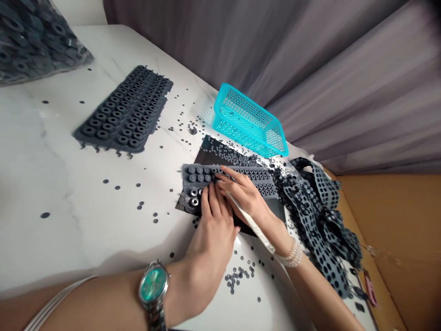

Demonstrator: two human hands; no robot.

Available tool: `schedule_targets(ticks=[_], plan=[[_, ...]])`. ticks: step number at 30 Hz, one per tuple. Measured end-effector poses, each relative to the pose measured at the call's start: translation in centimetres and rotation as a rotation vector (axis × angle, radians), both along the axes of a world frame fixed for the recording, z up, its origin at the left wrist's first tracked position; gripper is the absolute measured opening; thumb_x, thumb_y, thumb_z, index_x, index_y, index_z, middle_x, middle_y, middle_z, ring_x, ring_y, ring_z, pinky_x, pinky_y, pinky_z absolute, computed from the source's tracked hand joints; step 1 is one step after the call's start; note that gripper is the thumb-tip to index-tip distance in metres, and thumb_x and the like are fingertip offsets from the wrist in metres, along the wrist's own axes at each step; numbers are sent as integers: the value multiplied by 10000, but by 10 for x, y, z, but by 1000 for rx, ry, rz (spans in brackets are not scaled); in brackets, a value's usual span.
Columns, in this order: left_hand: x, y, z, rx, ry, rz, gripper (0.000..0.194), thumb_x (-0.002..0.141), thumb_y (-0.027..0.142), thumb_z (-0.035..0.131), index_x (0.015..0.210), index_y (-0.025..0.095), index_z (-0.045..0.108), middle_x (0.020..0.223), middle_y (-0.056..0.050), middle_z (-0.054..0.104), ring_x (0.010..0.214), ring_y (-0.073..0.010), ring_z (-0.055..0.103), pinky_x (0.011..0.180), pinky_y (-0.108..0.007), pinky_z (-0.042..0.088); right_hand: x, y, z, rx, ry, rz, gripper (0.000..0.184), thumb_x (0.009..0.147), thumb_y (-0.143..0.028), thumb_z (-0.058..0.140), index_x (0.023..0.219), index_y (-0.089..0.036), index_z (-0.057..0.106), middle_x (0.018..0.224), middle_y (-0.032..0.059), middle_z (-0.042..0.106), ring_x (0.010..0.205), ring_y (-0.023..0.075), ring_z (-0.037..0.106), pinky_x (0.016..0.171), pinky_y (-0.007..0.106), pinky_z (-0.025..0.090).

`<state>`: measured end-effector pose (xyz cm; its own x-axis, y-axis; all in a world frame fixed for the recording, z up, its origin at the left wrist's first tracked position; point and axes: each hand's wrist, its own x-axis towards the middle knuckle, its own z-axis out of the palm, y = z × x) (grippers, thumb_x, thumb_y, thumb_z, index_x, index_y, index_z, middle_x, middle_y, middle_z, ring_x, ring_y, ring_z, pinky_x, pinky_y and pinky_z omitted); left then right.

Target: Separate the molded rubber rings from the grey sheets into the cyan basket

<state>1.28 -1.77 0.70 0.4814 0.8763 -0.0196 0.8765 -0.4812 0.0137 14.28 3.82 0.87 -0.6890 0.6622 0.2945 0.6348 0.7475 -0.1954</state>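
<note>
A grey rubber sheet of moulded rings (268, 174) lies on a black mat (203, 156). My left hand (213, 230) lies over its near left part, fingers stretched out and pressed on the rings. My right hand (246, 195) is bent over the sheet's middle, its fingertips close beside the left fingers. A long, slim white stick-like thing (253, 224) runs from the right fingers back under the wrist; its tip is hidden. At the sheet's left end, rings in the near rows show shiny open holes, while those in the far rows look filled.
A second ring sheet (124, 110) lies at the left, near a clear bag of rubber rings (34, 41). A turquoise basket (250, 122) stands behind the mat. Perforated rubber scraps (310, 220) pile up at the right, beside cardboard (396, 239). Small black discs (239, 273) are scattered about.
</note>
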Motion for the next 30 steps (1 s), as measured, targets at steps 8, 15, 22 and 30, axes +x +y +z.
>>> schedule_targets(ticks=[8,15,22,30], plan=[[-1,0,-3,11,-20,-3,731,873,409,557,1433,-19,366,1440,-286,408,1349,-418,379,1118,-527,311,-4,5,-14,202,99,-166,232,965,-140,403,1102,-252,554,1252,99,652,1326,253,476,1025,523,427],[-7,1,0,43,-9,-36,756,865,424,585,1426,-31,363,1430,-307,414,1347,-426,383,1125,-546,276,22,36,11,328,402,-646,227,979,-302,420,1141,-239,566,1346,126,569,1270,269,531,1020,536,450],[-8,-3,-8,170,-35,27,783,805,430,656,1434,41,400,1444,-290,410,1340,-456,380,1112,-627,228,14,19,5,89,323,-520,184,952,-320,491,1037,-219,619,1371,118,554,1415,288,334,1097,573,362],[-6,-1,-2,106,41,76,646,869,432,571,1355,11,513,1360,-277,523,1279,-415,478,1093,-574,315,-19,11,8,-226,206,-139,191,977,-234,432,1067,-208,598,1310,99,605,1394,207,380,1094,440,432]])
